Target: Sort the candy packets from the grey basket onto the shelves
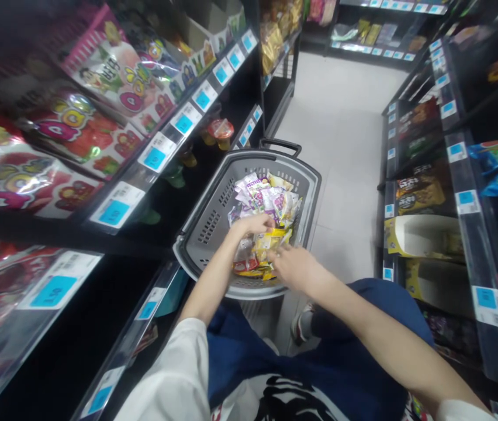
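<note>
A grey plastic shopping basket point(207, 202) with a dark rim stands on the floor in front of me, its handle point(282, 145) folded to the far side. Purple and white snack packets point(260, 193) are heaped in its far half. Nearer to me lie a yellow snack packet point(269, 244) and a red and clear packet point(245, 257). My left hand point(253, 224) is closed at the yellow packet's upper edge, fingers curled. From the right, my right hand point(297, 266) grips the same packet's side with bent fingertips, slightly blurred; its thumb is mostly hidden.
On the left, shelves hold large candy bags point(113, 76) and jelly cups point(221, 131) behind price tags point(155, 153). Right-hand shelves carry dark packets point(419, 193) and a cut-open carton point(426, 234). Between them runs a pale tiled floor point(341, 117) to a back shelf point(372, 44).
</note>
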Tool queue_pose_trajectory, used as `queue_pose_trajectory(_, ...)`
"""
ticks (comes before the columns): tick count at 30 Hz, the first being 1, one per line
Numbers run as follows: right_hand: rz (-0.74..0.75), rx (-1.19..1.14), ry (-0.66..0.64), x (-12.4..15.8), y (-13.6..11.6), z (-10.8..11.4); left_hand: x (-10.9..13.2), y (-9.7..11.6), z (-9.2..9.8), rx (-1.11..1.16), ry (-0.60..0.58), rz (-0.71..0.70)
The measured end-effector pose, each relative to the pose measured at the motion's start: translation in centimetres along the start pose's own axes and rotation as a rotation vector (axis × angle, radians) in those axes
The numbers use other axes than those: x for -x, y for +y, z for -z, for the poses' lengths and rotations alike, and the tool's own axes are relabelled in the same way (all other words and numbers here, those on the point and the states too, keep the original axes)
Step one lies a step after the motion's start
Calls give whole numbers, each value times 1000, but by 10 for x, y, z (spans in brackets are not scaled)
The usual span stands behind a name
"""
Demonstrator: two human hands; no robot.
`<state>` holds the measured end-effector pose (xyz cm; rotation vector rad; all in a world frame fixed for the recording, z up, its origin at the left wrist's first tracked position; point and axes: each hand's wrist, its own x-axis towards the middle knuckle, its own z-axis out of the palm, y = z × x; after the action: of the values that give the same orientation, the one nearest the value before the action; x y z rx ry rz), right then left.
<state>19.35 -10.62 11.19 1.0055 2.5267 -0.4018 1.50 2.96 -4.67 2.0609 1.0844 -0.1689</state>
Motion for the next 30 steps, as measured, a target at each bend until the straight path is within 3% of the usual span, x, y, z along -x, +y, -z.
queue_pose_trajectory(4,-92,-112,-57,3,31,3,24,15,20,197,263,-101)
queue_pose_trajectory(6,-107,-176,-3,1,43,3,36,22,28,387,430,-178)
queue_pose_trajectory(11,-266,-217,407,-15,64,-1,49,29,34,975,772,-290)
queue_pose_trajectory(13,-239,-337,525,-22,65,1,49,29,33,1150,872,-344)
queue_pose_trajectory(17,-97,-689,660,-31,54,11,47,29,32,1339,1021,-361)
queue_pose_trajectory(20,-89,-819,754,-37,46,15,45,27,34,1380,1129,-331)
queue_pose_trajectory(25,-102,-681,744,-38,45,13,40,20,35,1417,1248,-367)
queue_pose_trajectory(30,-161,-529,677,-31,38,13,44,17,32,1358,1264,-407)
